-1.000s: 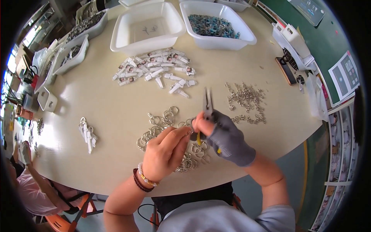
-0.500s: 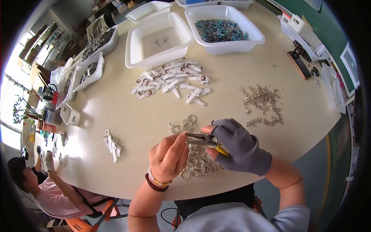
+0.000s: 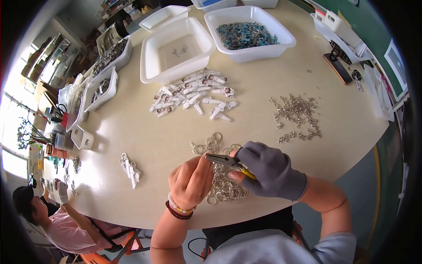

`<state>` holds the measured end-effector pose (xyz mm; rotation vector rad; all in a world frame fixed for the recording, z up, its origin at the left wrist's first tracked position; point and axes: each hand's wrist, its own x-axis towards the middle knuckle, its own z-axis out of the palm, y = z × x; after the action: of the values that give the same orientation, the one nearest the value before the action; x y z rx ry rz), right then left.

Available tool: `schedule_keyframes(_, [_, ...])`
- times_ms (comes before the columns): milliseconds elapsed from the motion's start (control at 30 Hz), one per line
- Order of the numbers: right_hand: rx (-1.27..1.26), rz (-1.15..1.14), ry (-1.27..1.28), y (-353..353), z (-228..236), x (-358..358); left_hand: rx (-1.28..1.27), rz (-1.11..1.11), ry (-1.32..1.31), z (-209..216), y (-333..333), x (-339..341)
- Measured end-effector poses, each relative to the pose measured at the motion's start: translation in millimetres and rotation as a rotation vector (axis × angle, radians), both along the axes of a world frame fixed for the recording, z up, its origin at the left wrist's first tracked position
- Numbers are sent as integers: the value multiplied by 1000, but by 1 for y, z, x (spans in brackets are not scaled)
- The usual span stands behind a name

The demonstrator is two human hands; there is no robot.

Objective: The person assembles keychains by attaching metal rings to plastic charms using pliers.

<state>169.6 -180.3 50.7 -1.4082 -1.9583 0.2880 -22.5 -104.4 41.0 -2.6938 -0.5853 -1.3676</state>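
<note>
My right hand (image 3: 269,169), in a grey fingerless glove, is closed round the yellow handles of pliers (image 3: 224,160). The jaws point left and reach the fingertips of my left hand (image 3: 191,178). That bare hand wears bead bracelets (image 3: 178,209), and its thumb and fingers are pinched together at the jaw tips. What it pinches is too small or hidden to make out. Beneath both hands lies a pile of silver key rings (image 3: 226,189), partly covered by them. Beyond them is a heap of white clip-like pieces with small pictures (image 3: 193,92).
Small metal links (image 3: 296,114) lie to the right. A few white pieces with rings (image 3: 130,170) lie at left. An empty white tub (image 3: 176,50) and a tub of blue-grey parts (image 3: 248,35) stand at the back. A phone (image 3: 337,69) lies far right. Another person (image 3: 66,220) sits at left.
The pliers have shifted slightly left, their jaws now at my left fingertips. My right hand has moved a little down with them. The view has shifted slightly.
</note>
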Motion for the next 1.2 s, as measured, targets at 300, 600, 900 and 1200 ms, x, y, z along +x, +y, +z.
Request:
schedule_keyframes(300, [-55, 8, 8, -1, -6, 2, 71, 41, 66, -3, -3, 2])
schedule_keyframes(600, [28, 20, 39, 1, -8, 2, 34, 91, 24, 1, -1, 0])
schedule_keyframes(900, [-12, 14, -5, 0, -4, 3, 187, 138, 86, 2, 3, -3])
schedule_keyframes(1200, [40, -10, -90, 0, -5, 8, -44, 90, 9, 1, -5, 1])
